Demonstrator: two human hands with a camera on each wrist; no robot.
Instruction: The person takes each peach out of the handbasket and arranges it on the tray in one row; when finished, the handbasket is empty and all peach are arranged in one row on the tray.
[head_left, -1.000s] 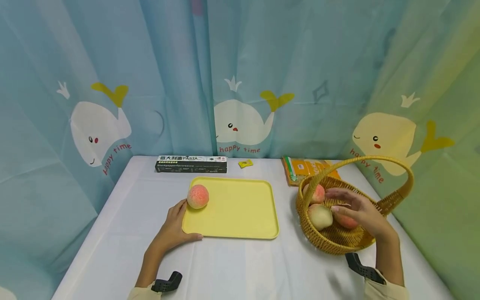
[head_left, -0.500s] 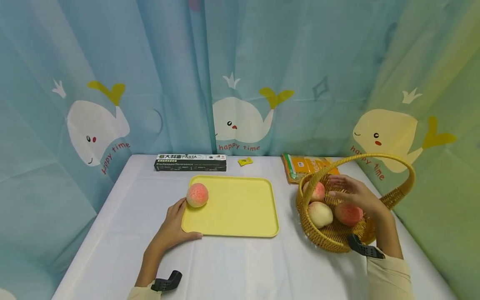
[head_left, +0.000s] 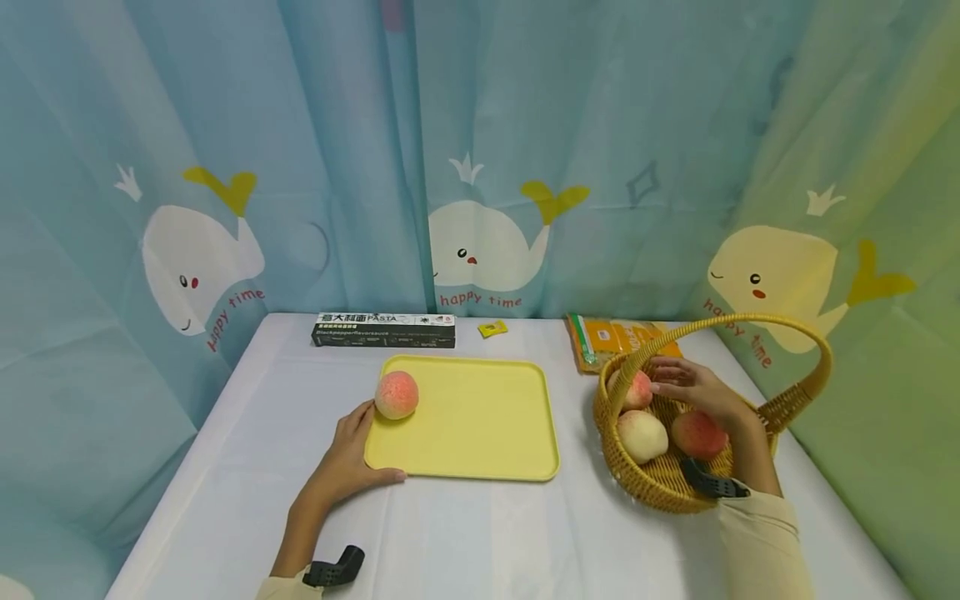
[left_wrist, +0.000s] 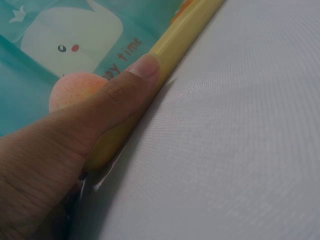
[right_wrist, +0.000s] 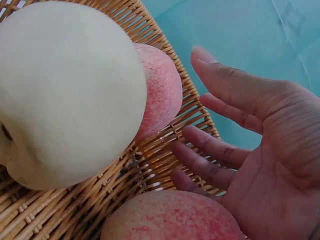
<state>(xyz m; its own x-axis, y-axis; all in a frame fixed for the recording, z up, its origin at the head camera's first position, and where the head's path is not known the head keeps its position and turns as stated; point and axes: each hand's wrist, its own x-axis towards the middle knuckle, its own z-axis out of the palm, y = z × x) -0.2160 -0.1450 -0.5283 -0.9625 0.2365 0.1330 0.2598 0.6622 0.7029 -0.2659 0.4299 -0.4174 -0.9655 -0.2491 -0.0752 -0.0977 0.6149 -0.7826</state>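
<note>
At the near left corner of the yellow tray (head_left: 480,425) is my left hand (head_left: 348,458); its thumb lies along the front rim and its fingers hold the left side. A pink peach (head_left: 397,395) sits on the tray by those fingertips. My right hand (head_left: 705,392) reaches into the wicker basket (head_left: 652,496), fingers spread and loosely bent, palm empty. Its thumb overlaps the far pink peach (head_left: 637,390) in the head view; in the right wrist view a gap separates them. A pale peach (right_wrist: 70,95) and a redder peach (right_wrist: 175,220) lie nearer in the basket.
A black pasta box (head_left: 383,330), a small yellow packet (head_left: 492,328) and an orange bag (head_left: 588,342) line the back of the white table. The basket's tall arched handle (head_left: 750,318) rises over its right side. A blue curtain (head_left: 360,167) hangs behind.
My right hand has moved away and left inside the basket, off the redder peach and toward the far pink one. The left hand, tray and peach on it stay put.
</note>
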